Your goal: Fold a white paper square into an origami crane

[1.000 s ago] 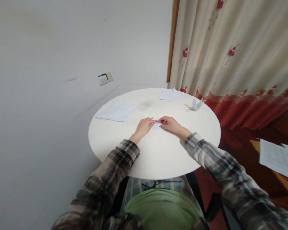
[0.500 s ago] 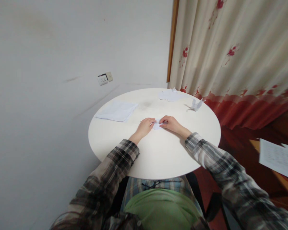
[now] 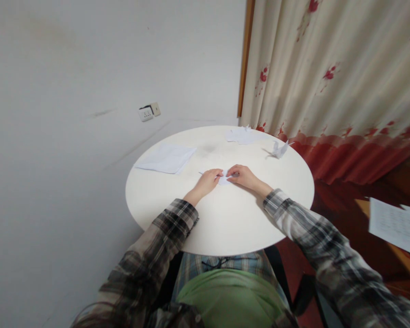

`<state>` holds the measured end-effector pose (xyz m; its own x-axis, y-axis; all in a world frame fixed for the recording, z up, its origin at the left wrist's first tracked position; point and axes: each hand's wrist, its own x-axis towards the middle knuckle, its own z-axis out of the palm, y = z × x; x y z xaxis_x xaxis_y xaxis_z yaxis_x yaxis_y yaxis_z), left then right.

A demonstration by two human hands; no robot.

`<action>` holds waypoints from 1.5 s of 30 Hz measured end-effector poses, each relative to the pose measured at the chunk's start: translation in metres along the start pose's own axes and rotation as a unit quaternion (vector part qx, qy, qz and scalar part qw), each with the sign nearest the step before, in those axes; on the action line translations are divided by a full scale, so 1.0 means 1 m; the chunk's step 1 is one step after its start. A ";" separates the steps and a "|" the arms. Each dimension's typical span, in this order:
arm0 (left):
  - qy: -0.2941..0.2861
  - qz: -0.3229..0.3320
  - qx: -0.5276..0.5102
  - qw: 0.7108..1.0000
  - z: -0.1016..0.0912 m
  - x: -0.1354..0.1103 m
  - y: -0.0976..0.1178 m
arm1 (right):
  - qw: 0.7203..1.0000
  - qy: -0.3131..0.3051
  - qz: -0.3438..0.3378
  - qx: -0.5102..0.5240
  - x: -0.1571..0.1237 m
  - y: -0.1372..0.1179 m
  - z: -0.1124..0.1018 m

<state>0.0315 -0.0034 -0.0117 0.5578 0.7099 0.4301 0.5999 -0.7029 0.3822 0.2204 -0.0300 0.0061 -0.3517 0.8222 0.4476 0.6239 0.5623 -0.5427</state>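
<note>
A small folded piece of white paper [image 3: 223,179] lies on the round white table [image 3: 225,218], near its middle. My left hand [image 3: 207,180] pinches its left side, and a thin paper point sticks out to the left past the fingers. My right hand [image 3: 243,176] pinches the right side with curled fingers. Both hands rest low on the tabletop, fingertips almost touching over the paper.
A stack of white sheets [image 3: 166,158] lies at the table's left. Crumpled white paper [image 3: 239,135] and a folded paper crane [image 3: 279,149] sit at the far edge. A flowered curtain [image 3: 328,77] hangs behind; printed sheets [image 3: 396,225] lie at the right.
A thin point of the paper has been drawn out to the left of my left hand. Both hands have stayed in nearly the same place.
</note>
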 end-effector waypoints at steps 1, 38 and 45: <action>-0.001 0.001 0.005 1.000 -0.001 0.000 0.001 | 1.000 0.000 -0.002 0.000 0.000 -0.001 0.000; 0.003 0.033 0.058 0.998 -0.014 -0.001 0.014 | 0.996 -0.012 -0.074 0.039 -0.002 -0.007 -0.003; 0.014 0.050 0.052 0.997 -0.014 -0.003 0.016 | 0.997 -0.004 -0.068 0.034 -0.003 -0.008 -0.002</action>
<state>0.0315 -0.0171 0.0050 0.6031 0.6335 0.4848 0.5989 -0.7610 0.2494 0.2176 -0.0370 0.0106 -0.4349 0.7387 0.5150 0.5221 0.6728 -0.5241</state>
